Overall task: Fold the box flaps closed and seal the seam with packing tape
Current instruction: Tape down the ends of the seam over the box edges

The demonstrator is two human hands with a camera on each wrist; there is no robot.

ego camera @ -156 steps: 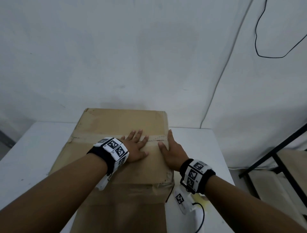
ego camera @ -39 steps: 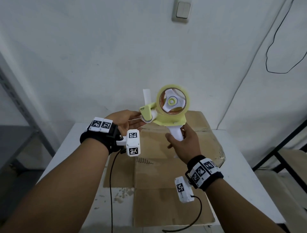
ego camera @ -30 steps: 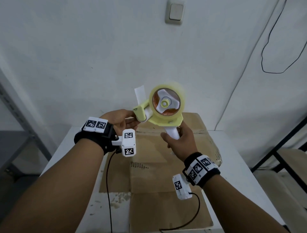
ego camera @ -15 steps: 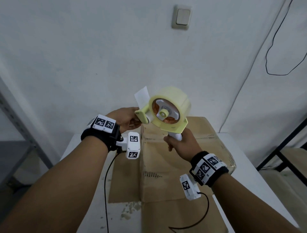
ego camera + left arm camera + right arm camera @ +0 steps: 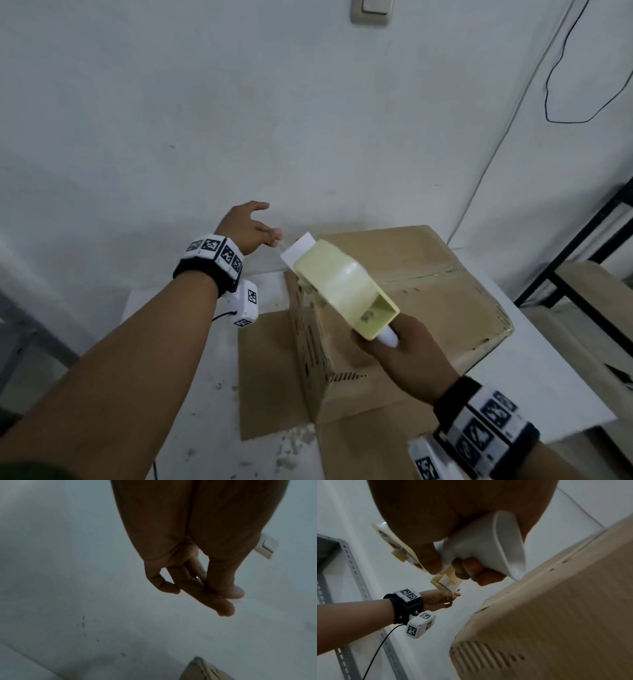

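Note:
The brown cardboard box (image 5: pixel 428 294) stands on the table with its flaps folded down and a seam (image 5: pixel 424 274) running across the top. My right hand (image 5: pixel 394 346) grips the white handle (image 5: pixel 488 540) of a pale yellow tape dispenser (image 5: pixel 339 284), which is tipped over the box's far left top edge. My left hand (image 5: pixel 270 236) hovers just left of the dispenser's front. Its thumb and fingers (image 5: pixel 228 588) press together on the thin clear tape end (image 5: pixel 454 592) coming off the blade. The roll is mostly hidden by the dispenser body.
The box rests on a flat cardboard sheet (image 5: pixel 263 370) on a white table (image 5: pixel 205 394) strewn with white crumbs (image 5: pixel 294 438). The wall stands close behind, with a switch (image 5: pixel 370 10). A black frame (image 5: pixel 565 260) is at the right, a grey slotted shelf post (image 5: pixel 351 563) at the left.
My right hand has lowered the dispenser and tipped it forward over the box's left top edge. My left hand has moved away from the dispenser's front, up and to the left.

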